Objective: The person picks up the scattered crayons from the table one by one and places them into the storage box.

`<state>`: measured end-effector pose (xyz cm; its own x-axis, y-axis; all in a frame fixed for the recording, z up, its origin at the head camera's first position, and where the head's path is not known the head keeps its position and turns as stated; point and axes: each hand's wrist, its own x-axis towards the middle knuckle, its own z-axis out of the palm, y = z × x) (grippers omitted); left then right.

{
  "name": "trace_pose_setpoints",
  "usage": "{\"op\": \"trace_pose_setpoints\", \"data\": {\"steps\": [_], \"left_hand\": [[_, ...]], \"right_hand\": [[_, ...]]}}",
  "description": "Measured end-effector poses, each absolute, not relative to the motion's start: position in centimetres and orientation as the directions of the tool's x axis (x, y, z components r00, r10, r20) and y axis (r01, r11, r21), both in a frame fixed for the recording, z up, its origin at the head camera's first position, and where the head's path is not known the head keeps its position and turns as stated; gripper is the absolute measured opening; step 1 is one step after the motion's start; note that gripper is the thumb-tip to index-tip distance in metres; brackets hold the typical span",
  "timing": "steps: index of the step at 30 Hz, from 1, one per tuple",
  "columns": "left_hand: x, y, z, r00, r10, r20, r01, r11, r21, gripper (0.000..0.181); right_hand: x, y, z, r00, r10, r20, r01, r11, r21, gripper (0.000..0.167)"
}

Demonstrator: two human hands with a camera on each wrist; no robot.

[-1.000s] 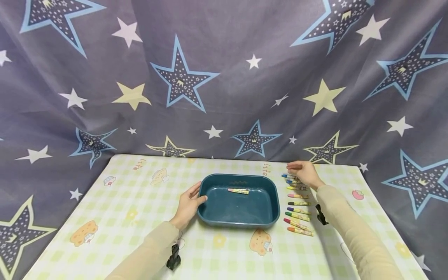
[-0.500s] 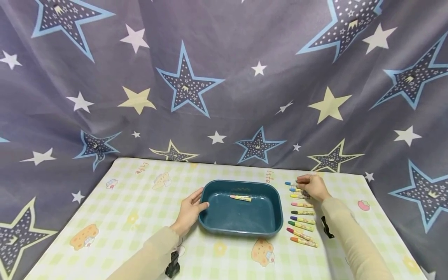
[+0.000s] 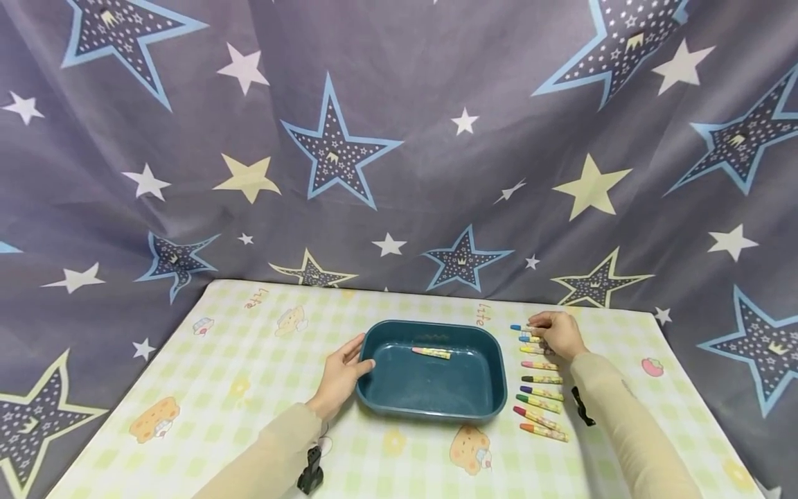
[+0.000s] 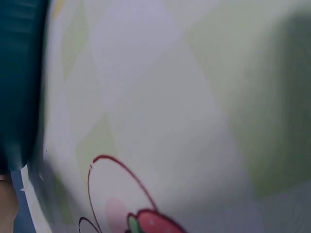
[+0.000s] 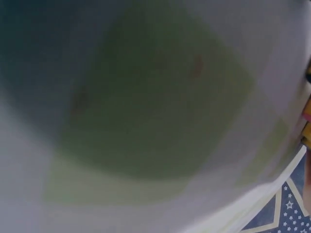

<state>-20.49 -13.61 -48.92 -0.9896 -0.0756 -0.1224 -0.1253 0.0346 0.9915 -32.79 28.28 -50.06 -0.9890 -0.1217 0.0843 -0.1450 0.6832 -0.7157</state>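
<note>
A deep teal plastic tub stands mid-table in the head view, with one pink-tipped crayon lying inside it. My left hand grips its left side, thumb over the rim; the left wrist view shows the tub's wall and a bit of that hand. To the right, several crayons in patterned yellow wrappers lie in a column. At the far end my right hand pinches the farthest blue-tipped crayon, its wrapper mostly covered by fingers. Another blue-tipped crayon lies just below.
Nearer in the column are a yellow crayon, a pink crayon, a black crayon, a purple crayon, a green crayon, a red crayon and an orange crayon. Behind the checked tablecloth hangs a star-patterned curtain.
My right hand has come down onto the farthest blue-tipped crayon and its fingers have closed there. The head view has tilted up slightly. My left hand stays on the tub.
</note>
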Motion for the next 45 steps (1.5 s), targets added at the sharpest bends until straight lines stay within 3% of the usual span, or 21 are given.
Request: {"op": "trace_pose_setpoints", "data": {"steps": [6, 13, 20, 37, 45], "left_hand": [[-20.5, -13.4, -49.1, -0.991, -0.062, -0.118, -0.12, 0.031, 0.992, 0.059], [-20.7, -13.5, -49.0, -0.988, -0.094, -0.119, -0.124, 0.045, 0.991, 0.058], [-20.8, -13.4, -49.0, -0.99, -0.084, -0.112, -0.115, 0.02, 0.993, 0.059], [-20.8, -13.5, -49.8, -0.989, -0.105, -0.109, -0.111, 0.018, 0.994, 0.059], [-20.8, -13.6, -49.7, -0.991, -0.099, -0.092, -0.096, 0.033, 0.995, 0.06]], "right_hand": [[-32.2, 28.6, -50.3, -0.983, -0.14, 0.116, -0.181, 0.729, -0.66, 0.015], [-32.3, 28.2, -49.5, -0.988, -0.123, 0.093, -0.153, 0.724, -0.672, 0.021], [-32.2, 28.2, -48.5, -0.978, -0.117, 0.172, -0.199, 0.764, -0.614, 0.025], [-31.0, 23.2, -43.9, -0.936, -0.234, 0.264, -0.351, 0.7, -0.622, 0.025], [-30.3, 20.6, -42.3, -0.933, -0.215, 0.287, -0.357, 0.636, -0.684, 0.026]]}}
